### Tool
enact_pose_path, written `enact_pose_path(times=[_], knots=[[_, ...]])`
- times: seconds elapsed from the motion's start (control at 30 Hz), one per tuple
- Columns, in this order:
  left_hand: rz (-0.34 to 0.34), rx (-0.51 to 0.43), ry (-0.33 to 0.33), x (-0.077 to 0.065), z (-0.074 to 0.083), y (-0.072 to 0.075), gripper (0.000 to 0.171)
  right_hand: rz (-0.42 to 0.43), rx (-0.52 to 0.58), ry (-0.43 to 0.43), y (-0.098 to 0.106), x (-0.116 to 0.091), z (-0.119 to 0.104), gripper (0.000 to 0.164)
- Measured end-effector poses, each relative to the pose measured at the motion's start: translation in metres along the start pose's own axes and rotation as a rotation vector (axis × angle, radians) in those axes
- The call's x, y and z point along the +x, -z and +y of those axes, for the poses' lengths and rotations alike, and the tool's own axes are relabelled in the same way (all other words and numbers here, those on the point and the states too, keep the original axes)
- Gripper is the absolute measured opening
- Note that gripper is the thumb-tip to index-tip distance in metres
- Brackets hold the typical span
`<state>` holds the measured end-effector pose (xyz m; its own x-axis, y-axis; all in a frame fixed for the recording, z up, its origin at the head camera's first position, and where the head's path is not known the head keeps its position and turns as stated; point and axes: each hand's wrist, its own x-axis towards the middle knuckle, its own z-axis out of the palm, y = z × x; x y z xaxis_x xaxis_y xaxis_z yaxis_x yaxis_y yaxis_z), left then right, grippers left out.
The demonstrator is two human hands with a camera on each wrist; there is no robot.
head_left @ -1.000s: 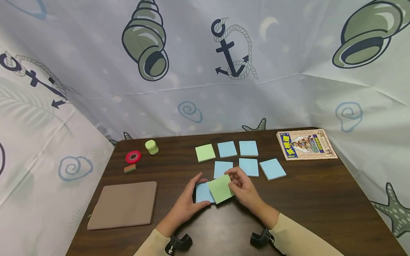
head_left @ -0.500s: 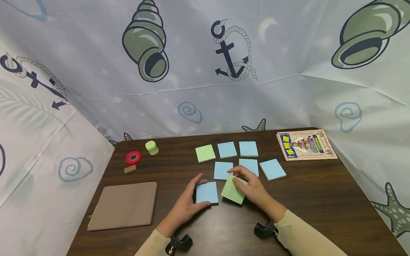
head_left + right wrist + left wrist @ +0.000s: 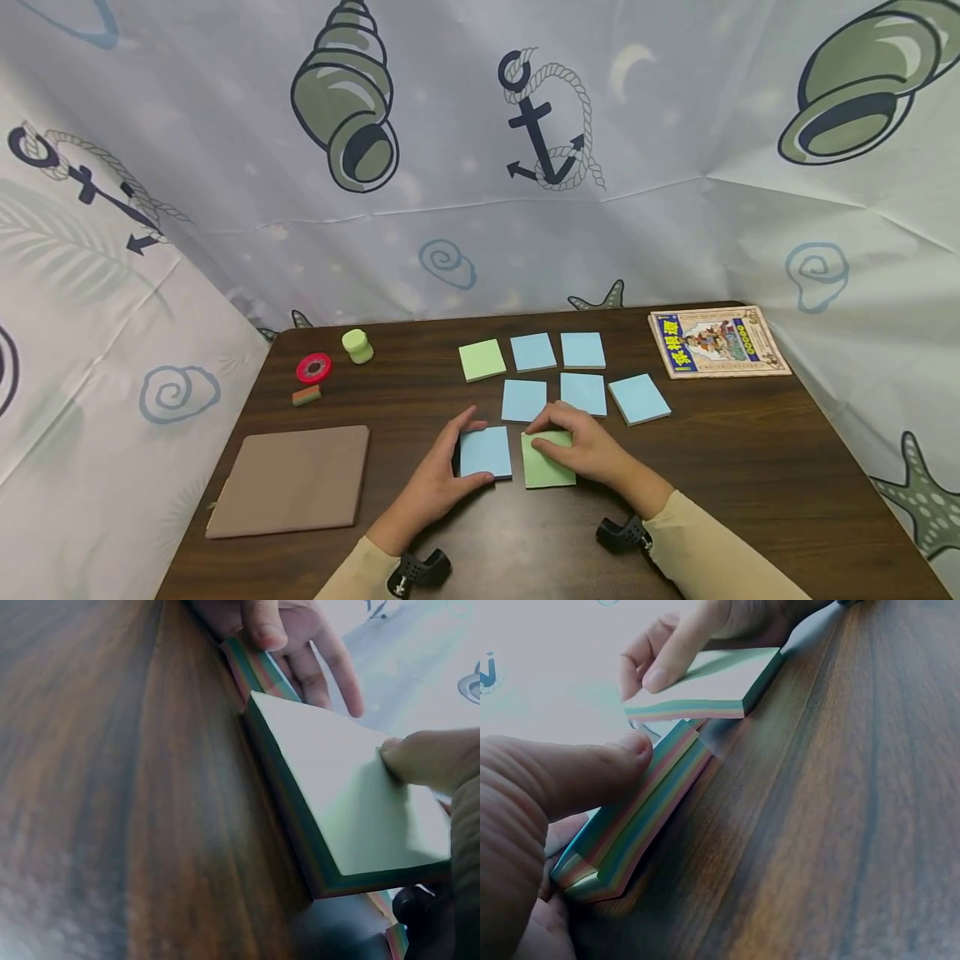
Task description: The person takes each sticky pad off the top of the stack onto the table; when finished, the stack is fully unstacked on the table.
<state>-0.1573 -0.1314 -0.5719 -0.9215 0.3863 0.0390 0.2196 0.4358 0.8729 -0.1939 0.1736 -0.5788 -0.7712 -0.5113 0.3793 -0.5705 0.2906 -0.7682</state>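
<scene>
My left hand (image 3: 435, 479) grips a blue-topped sticky note pad (image 3: 485, 452), thumb at its near edge and fingers round its left side. In the left wrist view the striped edges of this stack (image 3: 649, 806) show a seam, like two pads one on the other. My right hand (image 3: 588, 446) pinches a green-topped sticky note pad (image 3: 547, 468) just to the right, thumb on top. The right wrist view shows this pad (image 3: 330, 787) with layered coloured sides, its fingers underneath mostly hidden.
Behind the hands lie several blue pads (image 3: 583, 350) and a green pad (image 3: 482, 360). On the left are a brown notebook (image 3: 288, 482), a red ring-shaped item (image 3: 313, 367), a small striped block (image 3: 306, 396) and a light green knob-shaped object (image 3: 357, 346). A printed booklet (image 3: 718, 342) lies back right.
My right hand has carried the green pad rightward off the blue one, then turned it square and brought it down beside it. My left hand has stayed in place on the blue pad.
</scene>
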Motion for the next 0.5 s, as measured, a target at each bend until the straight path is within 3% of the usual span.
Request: enact_pose_path(times=[0.27,0.5], knots=[[-0.007,0.008,-0.004,0.0006,-0.0019,-0.0009,0.105,-0.011,-0.149,0.086,-0.0060,0.0011,0.0048,0.020],[-0.008,0.008,0.012,0.0016,-0.0012,0.0000,0.106,-0.033,-0.140,0.066,-0.0056,0.0025,0.0042,0.019]])
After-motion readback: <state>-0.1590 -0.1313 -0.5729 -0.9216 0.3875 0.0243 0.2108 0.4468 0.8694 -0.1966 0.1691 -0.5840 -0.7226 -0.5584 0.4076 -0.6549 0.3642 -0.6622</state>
